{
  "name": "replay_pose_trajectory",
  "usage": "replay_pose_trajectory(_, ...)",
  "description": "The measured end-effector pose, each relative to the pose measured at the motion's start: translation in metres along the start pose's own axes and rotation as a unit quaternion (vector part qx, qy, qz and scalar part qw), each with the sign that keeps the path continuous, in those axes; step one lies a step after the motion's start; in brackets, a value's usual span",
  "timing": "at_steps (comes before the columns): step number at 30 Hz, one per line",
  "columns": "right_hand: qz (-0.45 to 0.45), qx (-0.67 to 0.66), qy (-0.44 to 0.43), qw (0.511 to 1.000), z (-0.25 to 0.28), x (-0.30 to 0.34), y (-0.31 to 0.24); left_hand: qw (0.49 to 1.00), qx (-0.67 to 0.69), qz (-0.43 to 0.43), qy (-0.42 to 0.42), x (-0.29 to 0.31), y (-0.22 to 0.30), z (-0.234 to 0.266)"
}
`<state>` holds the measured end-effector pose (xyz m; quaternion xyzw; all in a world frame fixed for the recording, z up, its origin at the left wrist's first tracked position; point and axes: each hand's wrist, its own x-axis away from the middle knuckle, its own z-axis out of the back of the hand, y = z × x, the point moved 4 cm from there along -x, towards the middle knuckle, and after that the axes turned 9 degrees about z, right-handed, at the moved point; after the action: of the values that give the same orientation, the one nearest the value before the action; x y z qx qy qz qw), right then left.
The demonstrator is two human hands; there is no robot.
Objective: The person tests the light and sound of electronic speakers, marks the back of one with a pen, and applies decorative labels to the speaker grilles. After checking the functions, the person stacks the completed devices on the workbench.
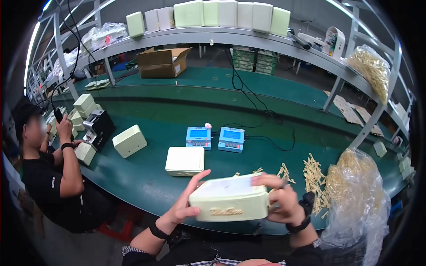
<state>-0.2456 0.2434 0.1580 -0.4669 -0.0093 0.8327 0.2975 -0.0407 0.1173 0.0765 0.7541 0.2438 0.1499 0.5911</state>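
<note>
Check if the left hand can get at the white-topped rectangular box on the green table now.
Probably not without letting go: the left hand is gripping the pale-green, gold-lettered box. Otherwise the way looks free; the white-topped box sits just beyond that hand.

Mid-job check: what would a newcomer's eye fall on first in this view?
Likely the pale green box with gold lettering, held low in the middle between the left hand and the right hand. Next, the two blue devices side by side beyond it on the green table, and the clear bag of gold-coloured pieces at the right.
</note>
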Motion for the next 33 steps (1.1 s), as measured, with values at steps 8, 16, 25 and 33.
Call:
replay_pose_trajectory(8, 0.119, 0.454, 0.319, 0.824, 0.163, -0.080, 0.032, 0.892, -0.253, -0.136, 0.348, 0.020, -0.026, 0.069)
replay_pose_trajectory(16, -0.106, 0.547, 0.486, 0.674, 0.332, -0.184, 0.151, 0.840, -0.343, -0.086, 0.412, 0.013, -0.100, 0.103)
replay_pose_trajectory(25, -0.238, 0.596, 0.402, 0.653, 0.331, -0.219, 0.234, 0.839, -0.341, -0.075, 0.417, 0.015, -0.098, 0.107)
replay_pose_trajectory(33, -0.202, 0.653, 0.212, 0.698, 0.416, -0.220, 0.305, 0.855, -0.364, -0.058, 0.364, 0.009, -0.101, 0.103)
